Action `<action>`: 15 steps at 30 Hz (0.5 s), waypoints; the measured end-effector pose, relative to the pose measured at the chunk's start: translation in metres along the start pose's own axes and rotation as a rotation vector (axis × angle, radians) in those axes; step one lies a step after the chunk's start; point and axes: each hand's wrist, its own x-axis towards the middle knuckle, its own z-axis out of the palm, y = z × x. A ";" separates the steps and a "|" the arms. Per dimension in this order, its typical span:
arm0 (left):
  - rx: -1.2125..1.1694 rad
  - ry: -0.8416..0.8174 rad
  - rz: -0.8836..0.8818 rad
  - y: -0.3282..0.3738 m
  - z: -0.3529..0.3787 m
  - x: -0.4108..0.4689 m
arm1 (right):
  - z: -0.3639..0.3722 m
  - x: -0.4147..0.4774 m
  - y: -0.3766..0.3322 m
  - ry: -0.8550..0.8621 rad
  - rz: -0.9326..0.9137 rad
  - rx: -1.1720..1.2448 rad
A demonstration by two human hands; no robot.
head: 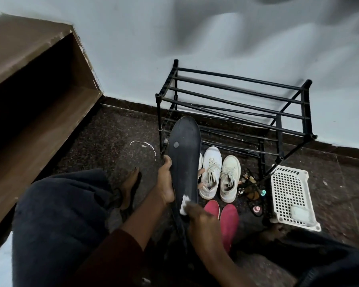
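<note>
Fingers (201, 172) around sole (183, 150), lengthwise toward rack (159, 117)

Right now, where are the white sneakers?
Mid-frame, the white sneakers sit on the floor before the black shoe rack, right of the held black sandal.

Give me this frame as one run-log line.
action: wiping | left hand: grips black sandal | right hand: holds white wipe against it | nearby: white sneakers, red shoes, black rack

Dark speckled stone floor (116, 141). Black tube shoe rack (159, 121) stands on it by the wall. In front: 2 white lace-up sneakers (229, 179), 2 red slip-ons (228, 222) nearer. White perforated plastic basket (288, 191) at right; small clutter (249, 187) between.
</note>
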 end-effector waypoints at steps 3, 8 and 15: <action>-0.009 0.011 -0.011 0.002 -0.012 -0.001 | -0.012 -0.005 0.001 -0.186 0.269 0.164; -0.015 0.019 0.027 0.003 -0.024 -0.007 | -0.040 0.028 0.009 -0.046 0.834 0.911; 0.073 0.026 0.082 -0.007 -0.018 -0.006 | -0.050 0.063 0.003 -0.132 0.856 1.653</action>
